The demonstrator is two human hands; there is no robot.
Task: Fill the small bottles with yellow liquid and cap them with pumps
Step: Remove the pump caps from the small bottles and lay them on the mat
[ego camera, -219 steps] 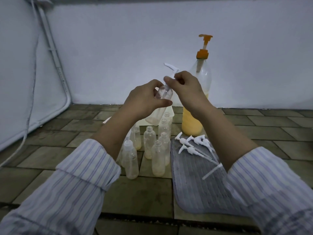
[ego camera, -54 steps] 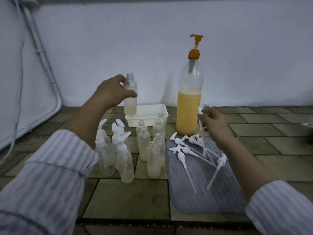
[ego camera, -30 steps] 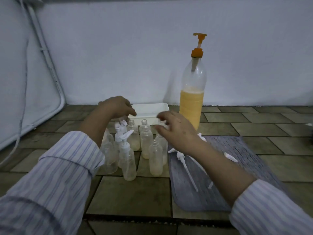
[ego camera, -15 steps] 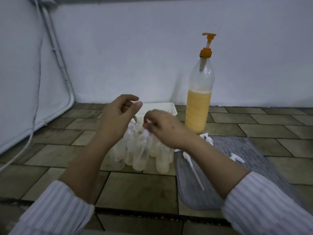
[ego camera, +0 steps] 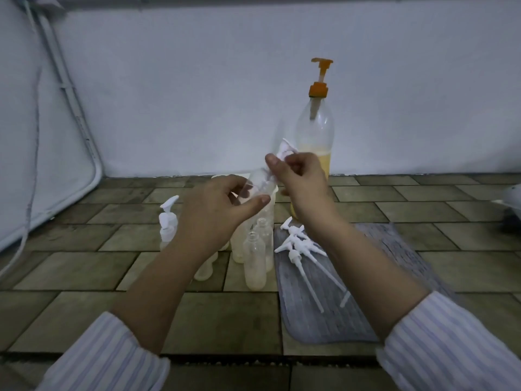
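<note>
My left hand (ego camera: 217,210) grips a small clear bottle (ego camera: 260,183), raised and tilted above the group on the floor. My right hand (ego camera: 300,179) pinches a white pump (ego camera: 284,149) at the bottle's neck. Behind my hands stands a large bottle of yellow liquid (ego camera: 314,142) with an orange pump top. Several small uncapped bottles (ego camera: 255,261) stand on the tiles below, partly hidden by my left arm. A capped small bottle (ego camera: 167,224) stands at the left of the group. Several loose white pumps (ego camera: 298,246) lie on a grey mat (ego camera: 332,309).
A white tray (ego camera: 275,190) sits behind the small bottles, mostly hidden by my hands. A white wall runs along the back, and a grey pipe with a cable (ego camera: 70,88) descends at the left. A white object (ego camera: 511,197) shows at the right edge.
Both hands rose from the bottle group. My left hand lifted a small bottle and tilted it, and my right hand brought a white pump to its neck.
</note>
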